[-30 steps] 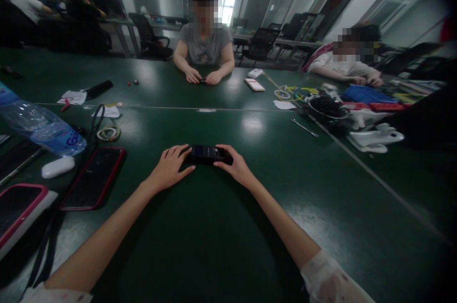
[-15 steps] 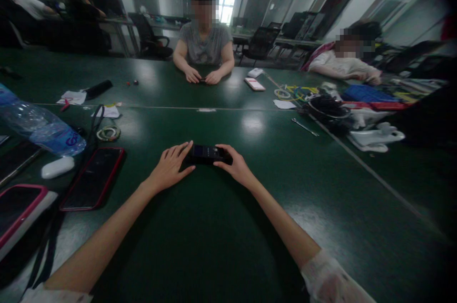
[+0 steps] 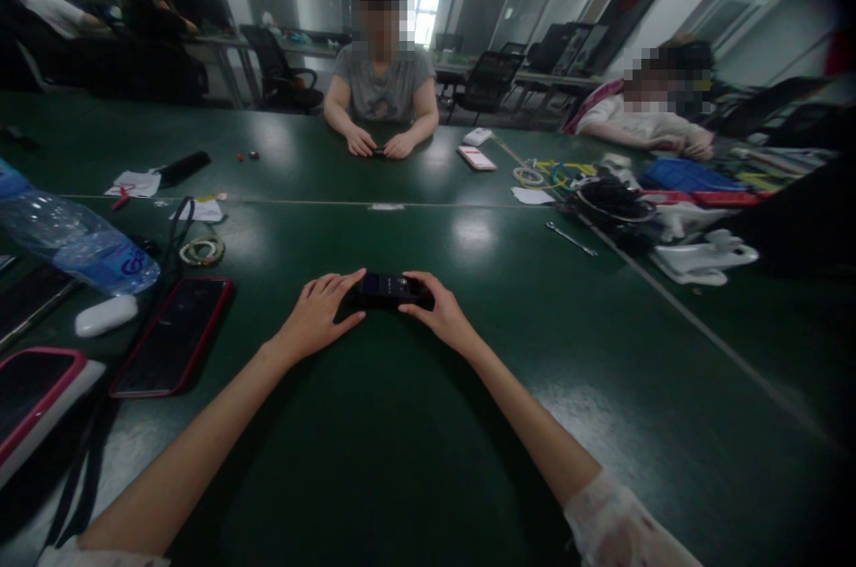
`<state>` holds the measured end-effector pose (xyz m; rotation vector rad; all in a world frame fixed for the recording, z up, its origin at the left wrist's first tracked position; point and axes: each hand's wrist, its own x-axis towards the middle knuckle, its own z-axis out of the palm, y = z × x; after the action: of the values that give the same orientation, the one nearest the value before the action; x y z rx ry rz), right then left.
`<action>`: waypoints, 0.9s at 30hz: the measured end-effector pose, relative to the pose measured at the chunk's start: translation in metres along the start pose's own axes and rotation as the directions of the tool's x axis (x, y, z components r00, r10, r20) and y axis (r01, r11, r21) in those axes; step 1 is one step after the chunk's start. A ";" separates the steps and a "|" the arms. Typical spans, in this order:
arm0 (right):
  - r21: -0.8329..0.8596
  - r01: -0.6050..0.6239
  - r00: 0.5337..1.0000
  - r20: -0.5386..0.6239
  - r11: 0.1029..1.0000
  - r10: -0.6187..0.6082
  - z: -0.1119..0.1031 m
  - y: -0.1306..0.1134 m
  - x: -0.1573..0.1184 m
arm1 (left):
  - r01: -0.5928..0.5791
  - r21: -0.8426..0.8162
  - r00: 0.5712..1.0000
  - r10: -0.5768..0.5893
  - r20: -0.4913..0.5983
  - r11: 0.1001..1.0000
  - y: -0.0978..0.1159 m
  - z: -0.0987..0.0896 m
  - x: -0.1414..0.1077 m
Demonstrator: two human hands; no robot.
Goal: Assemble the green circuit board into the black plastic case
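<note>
A small black device [image 3: 388, 285] with a little screen and buttons lies on the dark green table [image 3: 394, 424]. Its right end sits between the thumb and fingers of my right hand [image 3: 438, 307], which grips it. At its left end is my left hand [image 3: 325, 308], index fingertip at the upper corner and thumb near the lower corner. The fingers of that hand are bent and hold the end of the device between them and the thumb.
Phones [image 3: 174, 337], a white case [image 3: 107, 316] and a water bottle [image 3: 80, 233] lie left. A wrench [image 3: 571, 238], cables [image 3: 615, 206] and a white tool [image 3: 705, 255] lie right. A person [image 3: 381, 86] sits opposite, another at the far right.
</note>
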<state>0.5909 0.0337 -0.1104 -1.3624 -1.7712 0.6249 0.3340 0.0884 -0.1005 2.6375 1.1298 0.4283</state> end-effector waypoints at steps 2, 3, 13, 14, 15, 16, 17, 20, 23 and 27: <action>-0.005 0.000 1.000 -0.004 1.000 0.000 0.000 0.000 0.000 | -0.001 0.005 1.000 0.001 -0.006 1.000 0.000 0.000 0.000; -0.008 -0.002 1.000 -0.006 1.000 0.002 0.000 0.000 0.000 | -0.002 0.008 1.000 0.002 -0.008 1.000 0.000 0.000 0.000; 0.014 -0.023 1.000 0.008 1.000 0.023 -0.001 0.000 0.000 | -0.013 0.037 1.000 0.014 -0.003 0.999 -0.001 0.003 -0.001; 0.009 -0.015 1.000 0.006 1.000 0.015 -0.001 0.000 0.000 | -0.014 0.039 1.000 0.015 -0.006 0.999 -0.001 0.003 -0.001; 0.002 -0.008 1.000 0.001 1.000 0.008 0.000 0.001 0.000 | -0.019 0.040 1.000 0.019 -0.009 0.999 -0.001 0.003 0.000; -0.006 -0.001 1.000 -0.004 1.000 0.001 0.000 0.001 0.000 | -0.023 0.039 1.000 0.023 -0.012 0.999 -0.001 0.003 0.000; -0.014 0.003 1.000 -0.008 1.000 -0.003 0.000 0.001 0.000 | -0.024 0.038 1.000 0.024 -0.013 0.999 -0.001 0.003 0.000; -0.033 0.000 1.000 -0.008 0.999 0.000 0.001 0.001 0.000 | -0.008 0.035 1.000 0.008 -0.003 0.999 -0.001 0.003 0.001; -0.045 -0.011 1.000 -0.005 0.999 0.011 0.001 0.001 0.000 | -0.003 0.034 1.000 0.003 -0.006 0.999 -0.001 0.003 0.000; -0.024 -0.035 0.999 0.003 0.999 0.035 0.000 -0.001 0.000 | -0.026 0.037 0.999 0.026 -0.019 0.999 -0.001 0.005 0.000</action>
<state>0.5905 0.0332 -0.1092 -1.4114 -1.7665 0.6275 0.3348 0.0886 -0.1051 2.6884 1.1210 0.4425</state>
